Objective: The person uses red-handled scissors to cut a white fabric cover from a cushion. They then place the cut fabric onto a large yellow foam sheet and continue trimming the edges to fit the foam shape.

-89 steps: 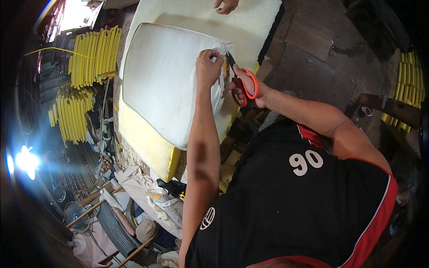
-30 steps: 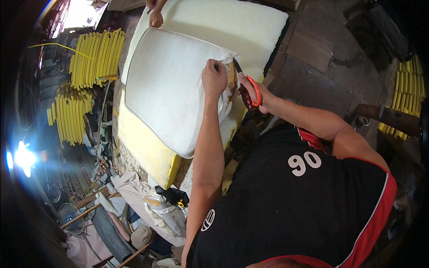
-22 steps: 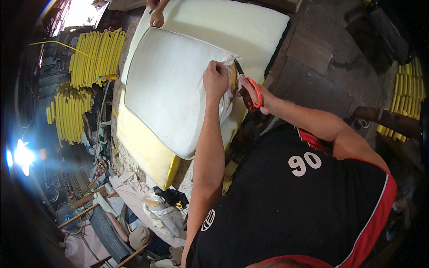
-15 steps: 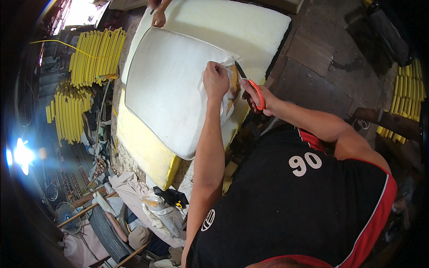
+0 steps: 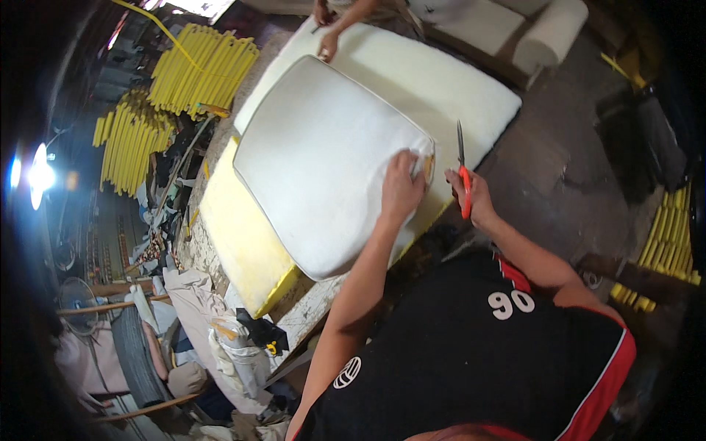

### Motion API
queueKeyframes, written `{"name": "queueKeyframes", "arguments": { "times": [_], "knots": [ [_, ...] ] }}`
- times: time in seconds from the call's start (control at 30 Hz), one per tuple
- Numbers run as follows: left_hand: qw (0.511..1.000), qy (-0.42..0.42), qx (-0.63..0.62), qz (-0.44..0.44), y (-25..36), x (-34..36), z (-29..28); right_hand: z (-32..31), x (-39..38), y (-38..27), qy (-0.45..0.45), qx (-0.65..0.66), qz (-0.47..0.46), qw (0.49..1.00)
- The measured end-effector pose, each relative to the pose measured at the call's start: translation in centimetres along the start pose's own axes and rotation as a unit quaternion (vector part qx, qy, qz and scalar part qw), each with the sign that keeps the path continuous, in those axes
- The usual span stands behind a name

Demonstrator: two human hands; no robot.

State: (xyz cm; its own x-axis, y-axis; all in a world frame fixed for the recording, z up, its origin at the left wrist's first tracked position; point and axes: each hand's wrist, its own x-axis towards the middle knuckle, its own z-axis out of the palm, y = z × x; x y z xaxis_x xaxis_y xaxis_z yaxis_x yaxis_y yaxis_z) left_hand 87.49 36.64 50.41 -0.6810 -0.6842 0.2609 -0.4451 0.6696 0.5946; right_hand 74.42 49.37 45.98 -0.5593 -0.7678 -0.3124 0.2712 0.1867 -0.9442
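Note:
A white fabric-covered cushion [image 5: 316, 162] with a piped edge lies across the table. At its right end, my left hand [image 5: 401, 189] has its fingers curled onto the white cover, and a bit of tan material [image 5: 429, 167] shows beside it at the edge. My right hand [image 5: 479, 200] holds scissors [image 5: 465, 192] by their red handles. Their dark blades point away from me and look closed, apart from the cushion. Beyond the cushion's far edge are another person's hands [image 5: 328, 45]; one of them touches that edge.
Pale foam sheets [image 5: 456, 92] lie under the cushion, with a yellow-edged foam block [image 5: 254, 272] at the near left. Yellow strips are stacked in bundles [image 5: 202, 70] on the left and at the far right [image 5: 668, 231]. Cloth scraps [image 5: 209, 316] heap up at the lower left.
The scissors have come away from the cushion's edge and now point upward and away. My left hand stays at the cover's right end. The view has shifted, so the scene sits differently.

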Motion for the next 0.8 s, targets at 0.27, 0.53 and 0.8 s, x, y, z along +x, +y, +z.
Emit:
{"name": "queueKeyframes", "arguments": {
  "times": [0.27, 0.53, 0.8],
  "knots": [
    [0.988, 0.032, 0.129, -0.082, -0.7, -11.8, -6.2, 0.7, 3.9, -1.6, -0.006, -0.119, -0.198, 0.973],
    [0.886, 0.195, 0.254, -0.336, -8.3, -19.6, -10.7, 7.5, 7.5, -7.2, -0.044, -0.362, -0.330, 0.871],
    [0.846, 0.289, 0.165, -0.416, -8.7, -18.4, -10.3, 11.9, 9.5, -7.5, -0.144, -0.495, -0.383, 0.767]
  ]
}}
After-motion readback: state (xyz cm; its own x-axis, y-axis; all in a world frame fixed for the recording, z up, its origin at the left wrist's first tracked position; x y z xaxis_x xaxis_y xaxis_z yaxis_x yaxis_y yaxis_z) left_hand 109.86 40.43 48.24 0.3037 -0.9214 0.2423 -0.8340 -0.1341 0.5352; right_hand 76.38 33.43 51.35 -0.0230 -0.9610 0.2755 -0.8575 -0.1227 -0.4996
